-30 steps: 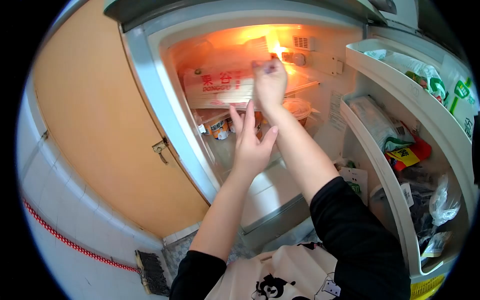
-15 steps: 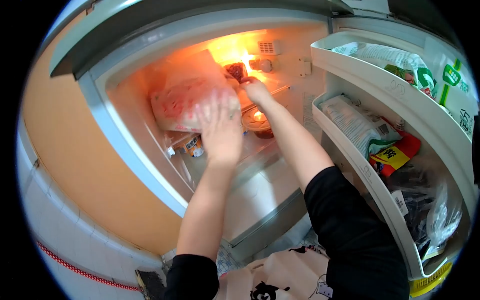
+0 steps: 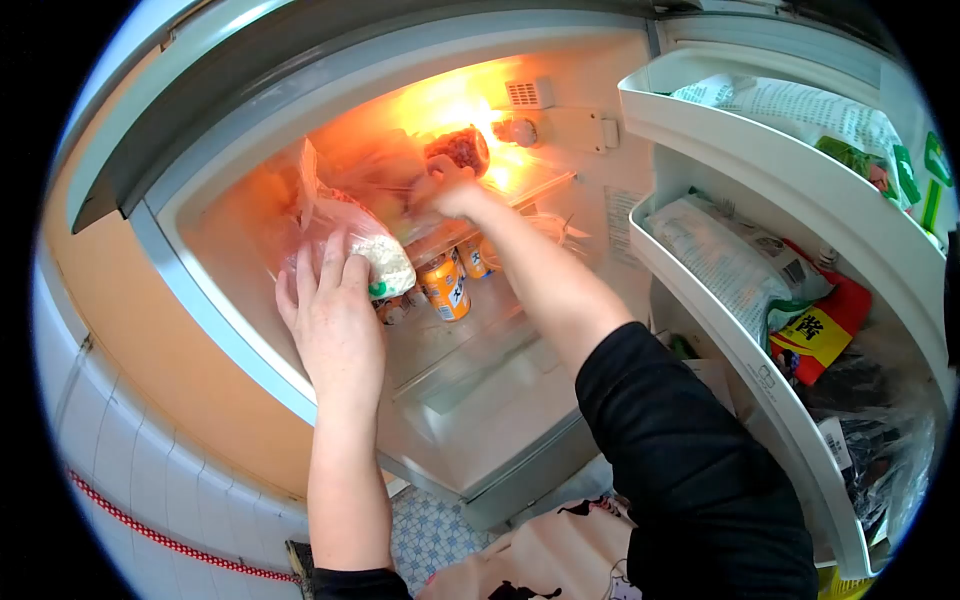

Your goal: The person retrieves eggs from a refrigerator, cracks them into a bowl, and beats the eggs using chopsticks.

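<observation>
The bag (image 3: 386,258) is seen at the left of the fridge's upper shelf (image 3: 545,190), near its front edge, with white contents packed against the film. It is covered on its near side by the left hand (image 3: 337,318); the fingers are parted and bent over it, but whether any film is pinched cannot be told. The right hand (image 3: 445,192) is placed deeper in, just below the jar (image 3: 458,150) of dark red contents. Its fingers look curled, yet their tips are hidden and blurred, so whether anything is gripped cannot be told.

The step in hand is judged to be the handling of the bag on the shelf, with the right hand busy beside the jar. For the next move, the bag would need to be steadied by the left hand and the jar kept from being knocked.

The bag's white end is turned outward and somewhat rightward, and a loose film flap is pointed upward. Its long axis seems to be run inward from that end, though the far end cannot be made out. Below the shelf, an orange can (image 3: 445,286) is seen standing.
</observation>
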The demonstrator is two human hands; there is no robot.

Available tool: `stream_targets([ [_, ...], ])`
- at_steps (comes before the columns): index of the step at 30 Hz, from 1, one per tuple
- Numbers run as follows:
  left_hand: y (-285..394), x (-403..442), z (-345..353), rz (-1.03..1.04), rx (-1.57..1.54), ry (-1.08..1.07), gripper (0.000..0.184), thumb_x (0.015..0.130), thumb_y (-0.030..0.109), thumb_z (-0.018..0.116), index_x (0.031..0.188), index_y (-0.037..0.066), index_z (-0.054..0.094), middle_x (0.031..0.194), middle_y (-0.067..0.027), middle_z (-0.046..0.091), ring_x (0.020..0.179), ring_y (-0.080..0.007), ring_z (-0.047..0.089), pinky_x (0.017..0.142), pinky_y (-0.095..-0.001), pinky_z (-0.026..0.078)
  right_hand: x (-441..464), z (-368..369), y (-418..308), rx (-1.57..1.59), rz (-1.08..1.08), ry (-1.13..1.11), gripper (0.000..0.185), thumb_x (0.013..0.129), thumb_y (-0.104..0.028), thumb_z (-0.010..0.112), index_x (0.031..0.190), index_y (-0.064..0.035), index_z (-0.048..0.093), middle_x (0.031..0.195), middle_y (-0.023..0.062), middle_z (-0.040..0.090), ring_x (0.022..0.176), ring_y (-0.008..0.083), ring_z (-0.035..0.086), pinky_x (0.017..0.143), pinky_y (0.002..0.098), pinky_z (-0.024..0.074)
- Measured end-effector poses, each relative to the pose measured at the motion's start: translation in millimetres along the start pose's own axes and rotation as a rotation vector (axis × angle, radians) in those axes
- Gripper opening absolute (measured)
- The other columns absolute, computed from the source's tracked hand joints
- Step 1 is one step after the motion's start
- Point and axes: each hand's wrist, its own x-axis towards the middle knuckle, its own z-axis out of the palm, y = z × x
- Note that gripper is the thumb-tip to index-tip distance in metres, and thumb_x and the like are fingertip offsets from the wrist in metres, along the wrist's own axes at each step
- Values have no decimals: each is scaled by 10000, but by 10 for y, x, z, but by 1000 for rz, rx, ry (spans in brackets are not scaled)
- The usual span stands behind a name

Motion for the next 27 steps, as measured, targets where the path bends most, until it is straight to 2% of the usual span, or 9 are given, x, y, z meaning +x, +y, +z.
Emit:
stream_targets([
  [3, -106, -49, -5, 48, 36, -21, 188, 734, -29, 532, 909, 28, 571, 1299, -122, 491, 1227, -352, 422, 1049, -485, 289, 60, 347, -91, -48, -101, 98, 629, 736, -339, 646, 1282, -113, 432, 1194, 262, 456, 1037, 432, 531, 917, 445, 449],
  [5, -143, -80, 15, 57, 58, -43, 194, 730, -35, 527, 915, 10, 557, 1298, -143, 485, 1214, -380, 429, 1042, -483, 303, -185, 456, -235, 403, 53, 219, 773, 662, -248, 742, 1322, -105, 364, 1200, 293, 422, 1055, 442, 515, 894, 438, 462],
  [11, -180, -84, 116, 146, 148, -124, 239, 713, 8, 571, 942, -17, 512, 1287, -204, 471, 1207, -427, 430, 1039, -481, 318, -486, 571, -389, 448, -87, 374, 766, 723, -182, 719, 1355, -59, 304, 1201, 323, 383, 1038, 493, 502, 896, 470, 457],
  [15, -146, -47, 114, 129, 206, -240, 318, 700, 49, 624, 978, -17, 483, 1311, -220, 438, 1211, -436, 424, 1048, -496, 307, -521, 561, -544, 477, -178, 364, 658, 731, -231, 719, 1292, -100, 403, 1227, 309, 376, 989, 497, 532, 840, 488, 484],
  [16, -122, -50, 141, 76, 175, -246, 360, 694, 53, 646, 1003, -16, 474, 1345, -211, 409, 1236, -448, 392, 1044, -548, 288, -578, 530, -599, 475, -204, 443, 589, 686, -160, 731, 1196, -6, 480, 1103, 327, 457, 955, 473, 548, 850, 471, 477],
  [19, -110, -77, 235, 58, 234, -201, 310, 734, 51, 603, 1005, -23, 471, 1370, -209, 385, 1270, -456, 343, 1028, -601, 274, -543, 490, -556, 467, -210, 443, 607, 676, -174, 739, 1204, -25, 479, 1118, 327, 444, 959, 479, 540, 854, 472, 475],
  [20, -94, -102, 253, 37, 228, -182, 279, 748, 45, 583, 997, -22, 474, 1375, -209, 382, 1279, -458, 328, 1028, -608, 267, -537, 512, -544, 445, -205, 445, 665, 686, -293, 760, 1244, -116, 444, 1181, 315, 394, 987, 494, 535, 848, 490, 482],
  [23, -34, -115, 483, -25, 163, -71, 191, 777, 13, 497, 965, -18, 492, 1359, -203, 413, 1263, -457, 344, 1037, -600, 250, -462, 544, -449, 452, -150, 521, 701, 650, -301, 790, 1224, -84, 452, 1164, 300, 427, 1011, 469, 533, 866, 463, 480],
  [27, 50, 0, 787, 15, -162, 169, 341, 625, -26, 605, 957, 9, 533, 1151, -160, 562, 1109, -391, 469, 961, -511, 351, -326, 439, -143, 471, -113, 613, 672, 603, -188, 779, 1173, -18, 465, 1087, 200, 524, 1019, 319, 556, 863, 397, 480],
])
